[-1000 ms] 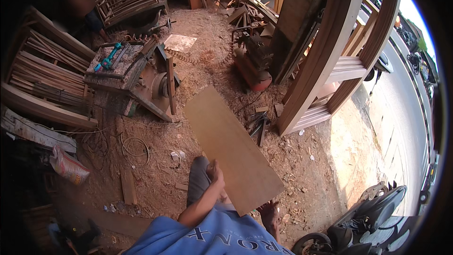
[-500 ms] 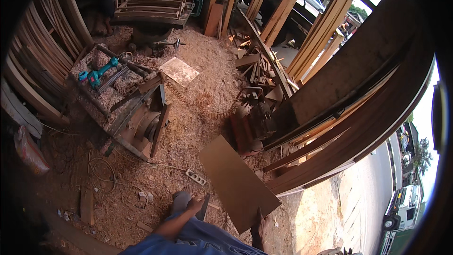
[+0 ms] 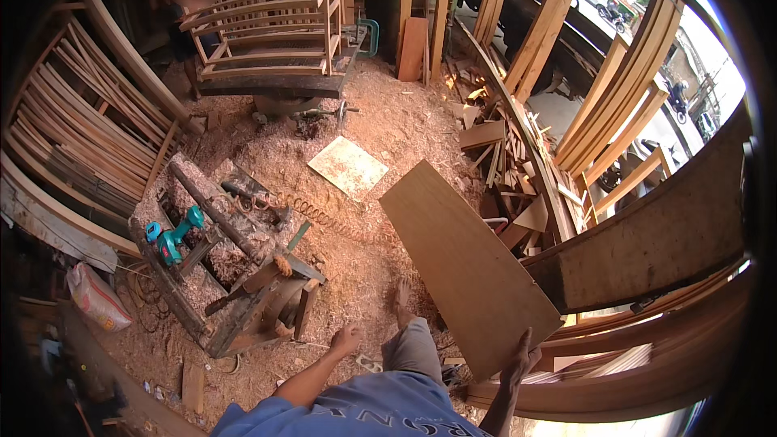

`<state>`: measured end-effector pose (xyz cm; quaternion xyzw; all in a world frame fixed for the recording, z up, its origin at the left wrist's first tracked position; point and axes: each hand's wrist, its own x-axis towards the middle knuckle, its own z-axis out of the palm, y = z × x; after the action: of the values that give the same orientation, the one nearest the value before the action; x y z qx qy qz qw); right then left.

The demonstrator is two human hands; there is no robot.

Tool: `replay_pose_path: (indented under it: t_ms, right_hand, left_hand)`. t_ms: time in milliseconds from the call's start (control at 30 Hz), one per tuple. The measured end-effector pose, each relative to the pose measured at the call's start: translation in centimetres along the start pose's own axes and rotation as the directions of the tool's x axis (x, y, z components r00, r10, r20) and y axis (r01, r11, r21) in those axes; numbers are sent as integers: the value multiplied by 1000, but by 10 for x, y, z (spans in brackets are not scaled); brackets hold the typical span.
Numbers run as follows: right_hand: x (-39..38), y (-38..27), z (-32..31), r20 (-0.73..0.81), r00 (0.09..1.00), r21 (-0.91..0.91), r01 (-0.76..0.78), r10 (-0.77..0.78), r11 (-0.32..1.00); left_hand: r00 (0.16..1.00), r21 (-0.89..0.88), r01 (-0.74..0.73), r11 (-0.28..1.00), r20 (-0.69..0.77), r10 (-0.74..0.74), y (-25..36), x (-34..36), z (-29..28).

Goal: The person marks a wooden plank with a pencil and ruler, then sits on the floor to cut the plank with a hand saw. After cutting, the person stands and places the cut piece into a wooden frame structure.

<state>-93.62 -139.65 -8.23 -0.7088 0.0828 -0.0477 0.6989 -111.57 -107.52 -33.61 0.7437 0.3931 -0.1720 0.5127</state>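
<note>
Past the right edge of the desk [image 3: 172,301], the right hand [image 3: 519,356] grasps 1 board [image 3: 469,271] by its near end; whether the left hand [image 3: 346,340] is clenched, I can't tell. Carrying seems the step; shifting it calls for balance.

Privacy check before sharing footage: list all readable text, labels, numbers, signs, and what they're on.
Blue shirt: large lettering across the front, not transcribed here.
Red-and-white sack: printing too small to read.
Teal power tool: any label too small to read.
Flat board in right hand: no lettering visible.
</note>
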Motion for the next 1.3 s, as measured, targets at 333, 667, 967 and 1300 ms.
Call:
replay_pose_path:
  t_ms: [333, 667, 967, 1300]
  right_hand:
    - [299, -83, 182, 249, 965, -10, 85, -80, 996]
    - [402, -117, 316, 94, 995, 293, -60, 34, 954]
    - [525, -134, 512, 244, 969, 532, -154, 23, 833]
    - [609, -184, 641, 99, 994, 571, -16, -49, 821]
  left_hand:
    - [968, -545, -140, 826, -250, -1, 200, 155, -45]
    - [915, -737, -167, 655, -364, -176, 333, 273, -159]
    - [916, -828, -350, 438, -205, 345, 605, 385, -254]
    - [803, -922, -353, 161, -210, 558, 839, 465, -357]
